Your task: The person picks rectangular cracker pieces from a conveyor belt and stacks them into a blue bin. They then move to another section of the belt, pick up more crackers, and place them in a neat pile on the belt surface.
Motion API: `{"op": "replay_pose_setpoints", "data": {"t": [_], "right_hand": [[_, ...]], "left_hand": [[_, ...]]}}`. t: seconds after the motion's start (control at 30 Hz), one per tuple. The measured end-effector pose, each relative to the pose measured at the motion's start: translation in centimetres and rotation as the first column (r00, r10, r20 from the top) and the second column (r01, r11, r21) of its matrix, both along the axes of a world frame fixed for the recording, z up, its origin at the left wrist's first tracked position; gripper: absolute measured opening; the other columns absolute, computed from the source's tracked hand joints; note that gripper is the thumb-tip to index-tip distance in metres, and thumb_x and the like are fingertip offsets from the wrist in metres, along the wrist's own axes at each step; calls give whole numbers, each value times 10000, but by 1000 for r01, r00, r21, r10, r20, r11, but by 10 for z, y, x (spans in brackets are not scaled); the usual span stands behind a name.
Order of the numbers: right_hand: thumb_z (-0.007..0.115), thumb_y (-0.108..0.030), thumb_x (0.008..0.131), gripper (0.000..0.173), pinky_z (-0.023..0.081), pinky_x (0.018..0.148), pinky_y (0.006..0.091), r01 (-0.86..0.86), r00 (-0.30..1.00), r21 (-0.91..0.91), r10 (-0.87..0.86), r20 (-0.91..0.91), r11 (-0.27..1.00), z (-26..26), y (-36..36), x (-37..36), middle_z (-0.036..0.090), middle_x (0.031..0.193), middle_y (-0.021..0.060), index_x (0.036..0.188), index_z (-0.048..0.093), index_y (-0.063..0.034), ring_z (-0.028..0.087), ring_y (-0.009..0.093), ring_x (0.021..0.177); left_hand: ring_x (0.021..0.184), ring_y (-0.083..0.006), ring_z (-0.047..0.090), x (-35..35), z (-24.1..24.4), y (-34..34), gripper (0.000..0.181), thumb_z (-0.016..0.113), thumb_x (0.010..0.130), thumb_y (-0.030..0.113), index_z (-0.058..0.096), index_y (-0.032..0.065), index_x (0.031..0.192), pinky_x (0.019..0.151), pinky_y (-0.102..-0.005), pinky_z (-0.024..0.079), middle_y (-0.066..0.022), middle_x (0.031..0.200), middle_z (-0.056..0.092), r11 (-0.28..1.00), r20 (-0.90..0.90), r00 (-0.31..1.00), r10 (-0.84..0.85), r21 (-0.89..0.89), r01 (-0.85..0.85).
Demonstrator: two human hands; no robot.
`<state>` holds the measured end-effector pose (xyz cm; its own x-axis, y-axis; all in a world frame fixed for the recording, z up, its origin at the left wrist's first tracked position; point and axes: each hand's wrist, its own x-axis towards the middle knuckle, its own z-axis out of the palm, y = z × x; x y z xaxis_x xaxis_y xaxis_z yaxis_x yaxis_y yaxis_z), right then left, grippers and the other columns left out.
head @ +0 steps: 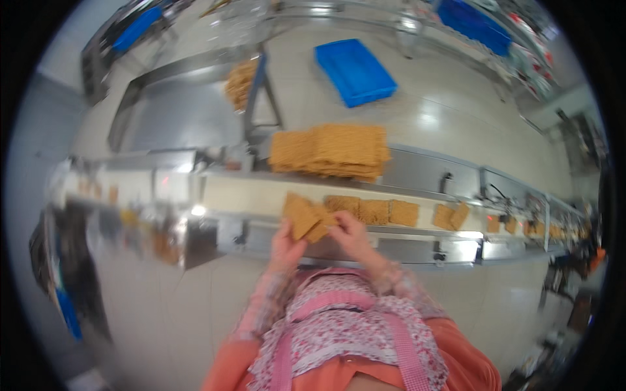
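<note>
My left hand (287,248) grips a flat golden-brown block (298,212), which looks like a dried noodle cake, at its lower corner. Overlapping it is a second such block (320,229), with my right hand (353,239) pinching its right side. Both hands are over the near edge of a pale conveyor belt (239,195). Just right of them, several more blocks (374,211) lie in a row on the belt. Beyond the belt, a broad stack of the same blocks (347,149) rests on a metal ledge.
A steel tray table (186,107) holds broken pieces (242,83) at its far right corner. On the floor beyond sits a blue plastic crate (356,72). Farther right along the belt, two blocks (451,216) overlap. Steel housings (166,239) flank the belt at left, blurred.
</note>
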<state>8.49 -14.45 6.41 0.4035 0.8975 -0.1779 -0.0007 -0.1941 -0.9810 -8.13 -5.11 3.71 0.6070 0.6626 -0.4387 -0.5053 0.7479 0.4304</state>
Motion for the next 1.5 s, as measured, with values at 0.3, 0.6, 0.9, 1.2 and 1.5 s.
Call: {"op": "replay_pose_setpoints", "data": {"t": [0.3, 0.6, 0.9, 1.2, 1.5], "right_hand": [[583, -179, 850, 396, 511, 700, 427, 325, 930, -203, -272, 249, 924, -23, 15, 23, 677, 849, 174, 1202, 481, -26, 669, 314, 776], [642, -196, 856, 374, 508, 835, 431, 563, 783, -411, -304, 542, 717, 21, -109, 101, 605, 1158, 173, 1201, 567, -71, 639, 326, 956], [619, -1, 792, 237, 482, 656, 268, 673, 615, 35, -585, 530, 739, -46, -232, 161, 589, 886, 47, 1021, 644, -59, 538, 129, 720], [618, 2, 814, 231, 521, 647, 290, 556, 564, 175, -524, 638, 813, 39, -363, 319, 603, 1102, 89, 1029, 651, -76, 636, 217, 829], [624, -89, 848, 200, 449, 603, 237, 953, 60, 218, -836, 546, 211, 73, -646, 576, 624, 773, -7, 1037, 673, -40, 545, 76, 671]], "left_hand": [[1082, -292, 621, -45, -8, 85, 395, 511, 988, 195, 421, 32, 1336, 862, -450, 552, -144, 1246, 573, 952, -568, 823, 26, 265, 153], [1319, -439, 361, -15, -14, 88, 465, 555, 937, 211, 468, -70, 1298, 1119, -464, 273, -315, 1359, 433, 335, -913, 297, 279, 382, 861], [954, -232, 653, 43, -6, 53, 340, 528, 949, 112, 534, -31, 1257, 788, -358, 564, -122, 1122, 641, 806, -737, 669, -92, 340, 485], [735, -190, 543, 103, -89, -3, 273, 560, 945, 185, 612, -83, 925, 664, -348, 457, -104, 840, 620, 551, -831, 412, 374, 557, 622], [1122, -251, 508, 186, 20, -110, 413, 484, 975, 189, 501, -97, 1272, 938, -352, 427, -164, 1237, 541, 423, -866, 499, 34, 465, 778]]}}
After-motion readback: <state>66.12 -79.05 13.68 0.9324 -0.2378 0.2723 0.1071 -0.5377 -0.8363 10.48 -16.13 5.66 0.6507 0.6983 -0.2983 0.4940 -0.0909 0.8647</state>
